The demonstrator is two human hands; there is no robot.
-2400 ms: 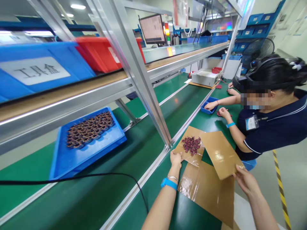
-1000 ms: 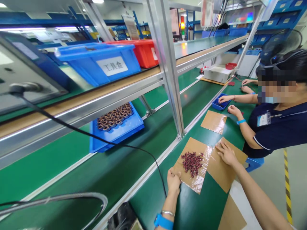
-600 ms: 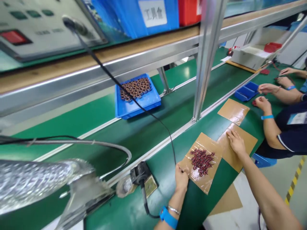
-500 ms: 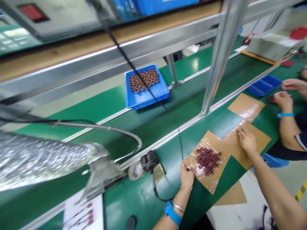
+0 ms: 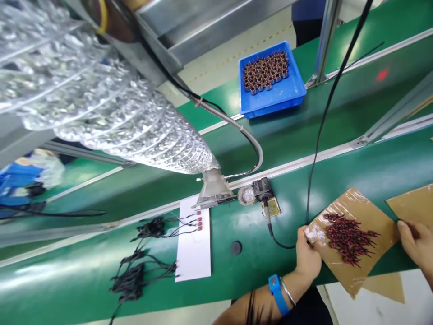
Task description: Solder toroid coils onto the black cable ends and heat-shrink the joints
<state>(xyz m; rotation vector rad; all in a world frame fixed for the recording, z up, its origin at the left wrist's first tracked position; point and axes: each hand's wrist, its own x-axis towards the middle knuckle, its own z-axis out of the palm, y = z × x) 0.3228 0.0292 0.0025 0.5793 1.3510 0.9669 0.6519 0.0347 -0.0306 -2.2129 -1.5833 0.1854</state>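
Bright, glare on green bench (image 5: 162, 289), foil duct (image 5: 142, 122) blurred

Factory workshop, soldering iron (image 5: 267, 211), foil duct (image 5: 152, 131)

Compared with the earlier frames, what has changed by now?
The loaded sheet has been drawn along the bench toward the wearer. The right hand, earlier on the bare sheet, is now at the loaded sheet's right corner; its grip is unclear. Unchanged: the left hand holds the left corner, the red parts lie heaped, and the blue tray sits in place.
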